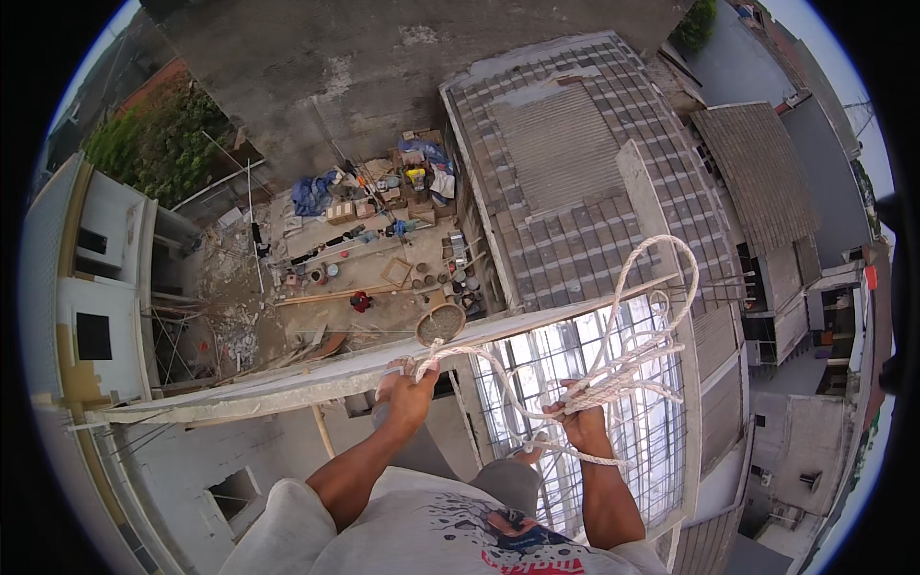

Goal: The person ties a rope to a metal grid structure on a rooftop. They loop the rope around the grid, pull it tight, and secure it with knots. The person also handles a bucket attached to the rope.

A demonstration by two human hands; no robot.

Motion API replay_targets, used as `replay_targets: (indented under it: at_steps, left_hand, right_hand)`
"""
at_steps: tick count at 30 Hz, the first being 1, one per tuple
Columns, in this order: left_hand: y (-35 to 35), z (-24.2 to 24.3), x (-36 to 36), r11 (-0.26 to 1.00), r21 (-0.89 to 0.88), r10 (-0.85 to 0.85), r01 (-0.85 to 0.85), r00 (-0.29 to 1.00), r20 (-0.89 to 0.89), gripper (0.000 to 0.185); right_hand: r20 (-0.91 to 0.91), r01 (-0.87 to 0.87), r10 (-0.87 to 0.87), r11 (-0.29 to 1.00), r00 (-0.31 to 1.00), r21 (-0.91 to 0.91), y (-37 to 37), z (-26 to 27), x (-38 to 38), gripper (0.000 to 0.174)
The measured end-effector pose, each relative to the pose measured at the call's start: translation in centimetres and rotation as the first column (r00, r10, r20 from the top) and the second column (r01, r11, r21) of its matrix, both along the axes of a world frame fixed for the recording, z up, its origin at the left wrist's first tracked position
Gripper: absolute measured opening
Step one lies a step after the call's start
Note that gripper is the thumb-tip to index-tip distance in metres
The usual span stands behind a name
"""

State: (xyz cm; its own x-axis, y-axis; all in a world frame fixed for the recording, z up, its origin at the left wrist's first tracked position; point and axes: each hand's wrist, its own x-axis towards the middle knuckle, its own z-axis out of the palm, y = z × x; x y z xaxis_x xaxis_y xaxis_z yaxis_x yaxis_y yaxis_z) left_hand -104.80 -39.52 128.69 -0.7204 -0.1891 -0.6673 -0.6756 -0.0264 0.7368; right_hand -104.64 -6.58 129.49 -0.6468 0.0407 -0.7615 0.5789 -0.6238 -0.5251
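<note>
My left hand point(411, 392) is closed around a white twisted rope point(489, 353), near its knotted end. Just beyond that hand is a round bucket point(440, 323) filled with grey material, possibly mortar; the rope's link to it is partly hidden. My right hand point(583, 425) grips a loose bundle of the same rope, with several loops fanning out and one large loop standing up. Slack rope runs between my two hands. Under the right hand lies a steel rebar grid point(611, 359) over a shiny silvery sheet.
My feet stand high up, one by the narrow concrete ledge point(287, 392), the other at the rebar grid. Far below, a yard point(338, 277) holds timber, buckets, rubble point(233, 316) and blue tarpaulins point(314, 194). A tiled roof point(575, 215) lies beyond. A wooden prop point(323, 431) stands beneath the ledge.
</note>
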Motion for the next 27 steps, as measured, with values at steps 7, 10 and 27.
replay_targets:
  at_steps: [7, 10, 27]
  left_hand:
    - [0.9, 14.2, 2.1, 0.96, 0.016, -0.275, 0.28, 0.95, -0.148, 0.037]
    - [-0.3, 18.5, 1.9, 0.973, 0.136, -0.198, 0.188, 0.978, 0.059, 0.031]
    - [-9.9, 9.1, -1.9, 0.947, 0.113, 0.307, -0.299, 0.75, -0.586, 0.068]
  right_hand:
    - [-0.504, -0.611, 0.586, 0.78, 0.635, 0.136, -17.6, -7.2, 0.0, 0.053]
    - [-0.574, -0.726, 0.732, 0.612, 0.367, 0.315, -22.7, -8.3, -1.7, 0.05]
    - [-0.187, -0.56, 0.734, 0.634, 0.653, 0.533, -21.8, 2.5, -13.6, 0.023]
